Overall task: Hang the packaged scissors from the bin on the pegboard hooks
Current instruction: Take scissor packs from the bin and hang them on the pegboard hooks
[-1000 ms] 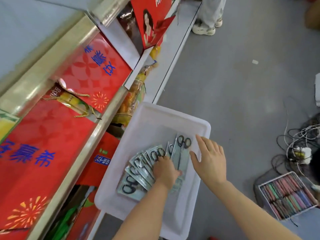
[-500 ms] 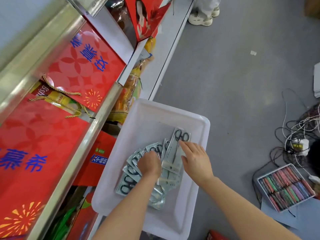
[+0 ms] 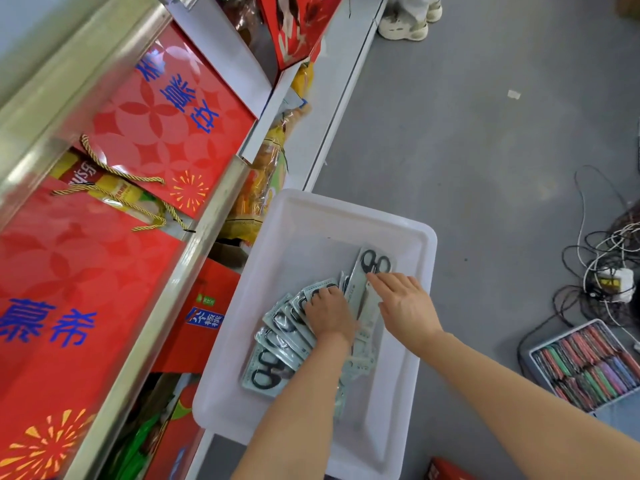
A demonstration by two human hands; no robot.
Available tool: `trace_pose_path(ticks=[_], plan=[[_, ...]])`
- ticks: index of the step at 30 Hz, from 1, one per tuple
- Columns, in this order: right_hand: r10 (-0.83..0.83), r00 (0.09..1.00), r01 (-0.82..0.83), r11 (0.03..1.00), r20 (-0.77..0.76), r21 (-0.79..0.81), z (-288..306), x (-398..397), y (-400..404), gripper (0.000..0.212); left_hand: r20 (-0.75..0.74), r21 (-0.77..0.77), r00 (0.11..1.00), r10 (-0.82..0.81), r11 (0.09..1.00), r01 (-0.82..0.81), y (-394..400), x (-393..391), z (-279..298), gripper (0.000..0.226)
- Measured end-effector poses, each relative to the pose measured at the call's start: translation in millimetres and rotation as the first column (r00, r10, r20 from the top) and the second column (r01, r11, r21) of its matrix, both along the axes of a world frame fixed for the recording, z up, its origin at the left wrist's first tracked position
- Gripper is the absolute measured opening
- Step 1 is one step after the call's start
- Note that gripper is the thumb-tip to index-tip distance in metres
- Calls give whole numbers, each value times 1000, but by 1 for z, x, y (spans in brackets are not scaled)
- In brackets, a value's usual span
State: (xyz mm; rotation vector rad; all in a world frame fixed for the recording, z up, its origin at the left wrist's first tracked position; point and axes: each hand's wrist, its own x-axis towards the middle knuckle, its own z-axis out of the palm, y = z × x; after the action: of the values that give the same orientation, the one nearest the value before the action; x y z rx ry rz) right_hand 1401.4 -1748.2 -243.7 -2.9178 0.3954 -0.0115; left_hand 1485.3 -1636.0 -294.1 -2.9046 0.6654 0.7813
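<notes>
Since 1.0 s ago, the right hand has come in from the bin's right side onto the packs, and the fanned packs have bunched tighter under both hands.

Left hand: knuckles up at centre frame, fingers curled down into the fan of packaged scissors. I judge it is gripping them to gather the fan into 1 bundle. The fingertips are hidden, so how firm the hold is I cannot tell.

Right hand: fingers straight and flat, pressing on the upright pack just beside the left hand. I judge this steadies the loose pack so it can be squared against the others.

White bin: lower centre of the frame, on the floor against the shelving. It holds only the scissor packs, overlapped along its left half; black handles show through the blisters. No pack has left the bin.

Small tray, lower right: rows of coloured items, too small to identify.

Pegboard hooks: not in view.
</notes>
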Motion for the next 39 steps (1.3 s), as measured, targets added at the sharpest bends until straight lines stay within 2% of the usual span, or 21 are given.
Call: trace_pose_path(ticks=[2,6,8,11,13,15,17,18,19,20,21,23,24,25,28,31,33,35,37,39], plan=[[-5,1000,5,1000,-6,2,-1,0,1,70,-101,-27,993,62,998,-65,4,11,7,38],[-4,1000,5,998,-23,59,4,7,8,74,-356,-193,914,197,941,-278,21,30,30,25],[39,999,-38,996,-9,76,8,13,7,80,-364,-316,918,155,907,-278,30,45,50,19],[97,995,-97,992,4,77,11,24,-1,83,-391,-495,917,-82,858,-135,42,73,90,16],[121,992,-117,985,-20,126,16,30,-4,60,-430,-558,874,-228,828,-58,44,93,117,15],[61,997,-46,966,-51,253,30,31,-5,30,-465,-582,845,-263,810,-68,42,112,129,13],[-32,989,83,927,-143,365,44,32,-6,19,-446,-646,877,-182,743,-174,37,125,123,13],[-88,985,139,915,-149,378,48,33,-7,21,-434,-667,898,-75,696,-264,36,126,114,17],[-145,979,190,902,-142,388,51,32,-9,23,-409,-663,910,63,665,-344,36,123,101,25],[-199,971,234,889,-130,394,54,32,-11,25,-378,-619,905,195,674,-403,38,115,85,36],[-245,961,275,871,-126,407,58,31,-12,26,-328,-516,900,288,743,-426,42,101,70,51],[-323,935,352,801,-146,484,64,29,-15,29,-199,-155,944,264,942,-297,52,61,42,91],[-355,921,383,751,-159,538,65,28,-16,30,-156,-16,966,207,977,-212,58,39,32,107],[-379,910,400,700,-167,591,68,27,-16,30,-117,44,978,173,985,-169,63,19,25,114],[-432,881,433,565,-196,703,70,23,-14,24,-72,-100,970,230,966,-237,70,-6,14,106],[-478,853,458,492,-210,740,71,20,-10,22,-200,-279,893,403,850,-446,76,8,19,67],[-494,841,464,447,-221,765,72,18,-4,24,-339,-350,801,493,725,-593,85,21,30,44],[-500,835,461,409,-229,788,73,17,2,25,-490,-408,672,556,535,-740,97,30,43,26],[-495,839,447,392,-226,804,76,19,9,24,-603,-467,545,583,296,-833,112,40,52,16],[-490,843,439,384,-223,813,80,23,17,25,-709,-498,477,520,110,-860,121,48,64,13]])
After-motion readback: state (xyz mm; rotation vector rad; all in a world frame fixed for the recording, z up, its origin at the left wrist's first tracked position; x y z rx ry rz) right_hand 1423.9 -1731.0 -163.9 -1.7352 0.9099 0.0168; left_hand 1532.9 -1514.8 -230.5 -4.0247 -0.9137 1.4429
